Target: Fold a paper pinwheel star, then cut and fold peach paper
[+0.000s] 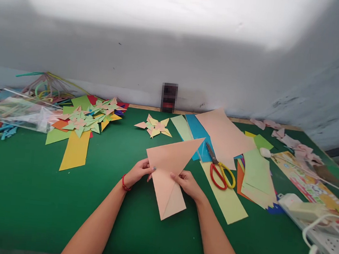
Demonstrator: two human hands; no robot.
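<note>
A peach-coloured sheet of paper (166, 158), folded over with a pointed flap at its upper right, is held above the green table between both hands. My left hand (142, 171), with a red bracelet at the wrist, pinches its left edge, thumb on top. On the right side, my right hand (187, 182) grips the edge with its thumb on the paper and the other fingers partly hidden. Right of the paper lie scissors (219, 169) with one red and one yellow handle, resting on a pale yellow-green paper strip (229, 205).
Folded paper stars (154, 126) lie behind the hands, with more stars (82, 121) piled on coloured sheets at left. Paper scraps and a plastic bag (31, 111) fill the far left. Large peach paper (225, 132), green sheets (257, 170) and a power strip (320, 231) occupy the right.
</note>
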